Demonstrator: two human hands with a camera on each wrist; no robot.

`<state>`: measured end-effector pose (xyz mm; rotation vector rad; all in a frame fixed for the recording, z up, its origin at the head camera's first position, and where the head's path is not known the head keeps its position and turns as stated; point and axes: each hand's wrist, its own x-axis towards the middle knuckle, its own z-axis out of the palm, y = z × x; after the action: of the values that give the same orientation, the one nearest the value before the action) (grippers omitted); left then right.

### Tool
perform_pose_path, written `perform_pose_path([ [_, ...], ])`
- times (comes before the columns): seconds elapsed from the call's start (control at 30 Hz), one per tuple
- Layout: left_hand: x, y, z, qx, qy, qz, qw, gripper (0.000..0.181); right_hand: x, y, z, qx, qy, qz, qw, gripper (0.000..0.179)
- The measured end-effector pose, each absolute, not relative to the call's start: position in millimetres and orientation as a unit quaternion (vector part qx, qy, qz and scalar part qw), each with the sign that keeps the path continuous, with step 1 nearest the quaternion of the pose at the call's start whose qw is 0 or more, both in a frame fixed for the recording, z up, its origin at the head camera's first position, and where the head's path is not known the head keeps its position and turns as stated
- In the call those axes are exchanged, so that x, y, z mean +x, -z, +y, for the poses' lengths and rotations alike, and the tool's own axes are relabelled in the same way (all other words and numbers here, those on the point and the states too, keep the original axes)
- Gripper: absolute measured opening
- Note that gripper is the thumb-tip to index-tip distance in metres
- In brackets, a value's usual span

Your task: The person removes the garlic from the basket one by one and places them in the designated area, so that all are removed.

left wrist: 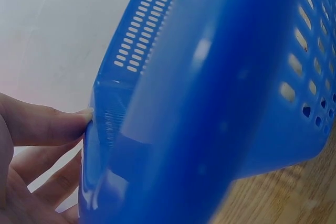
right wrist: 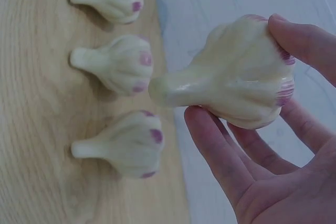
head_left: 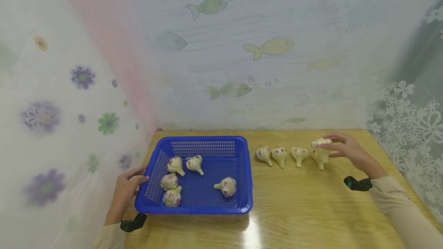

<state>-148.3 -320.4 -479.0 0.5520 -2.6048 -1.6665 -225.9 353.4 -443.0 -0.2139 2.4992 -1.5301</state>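
Note:
My right hand (head_left: 349, 151) pinches a garlic bulb (right wrist: 241, 72) between thumb and fingertips, holding it above the right end of a row of garlic bulbs on the table. The held bulb is pale cream with purple patches, its stem pointing left in the right wrist view. Just below it in the head view lies another garlic bulb (head_left: 320, 160). My left hand (head_left: 126, 187) grips the left rim of a blue plastic basket (left wrist: 252, 77), thumb on the rim and fingers beneath it. Several garlic bulbs lie inside, most on the left, and one bulb (head_left: 228, 186) on the right.
The wooden table (head_left: 294, 210) meets a painted wall (head_left: 221, 68) behind and a flowered wall at left. Left of the held bulb, the row includes garlic bulbs (head_left: 278, 156) spaced unevenly. A floral-patterned panel (head_left: 408, 114) borders the right side.

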Motion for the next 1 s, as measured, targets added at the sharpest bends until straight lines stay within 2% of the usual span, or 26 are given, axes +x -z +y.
perform_pose_path([
  [0.33, -147, 479, -319, 0.178, 0.520, -0.835, 0.003, 0.045, -229, 459, 373, -0.056, 0.503, 0.856, 0.104, 0.060],
  [0.53, -147, 479, -318, 0.177, 0.530, -0.829, 0.022, 0.044, -229, 472, 387, -0.040, 0.515, 0.850, 0.108, 0.063],
  [1.0, -147, 475, -318, 0.187, 0.538, -0.822, 0.007, 0.044, -228, 494, 415, -0.001, 0.549, 0.830, 0.094, 0.034],
])
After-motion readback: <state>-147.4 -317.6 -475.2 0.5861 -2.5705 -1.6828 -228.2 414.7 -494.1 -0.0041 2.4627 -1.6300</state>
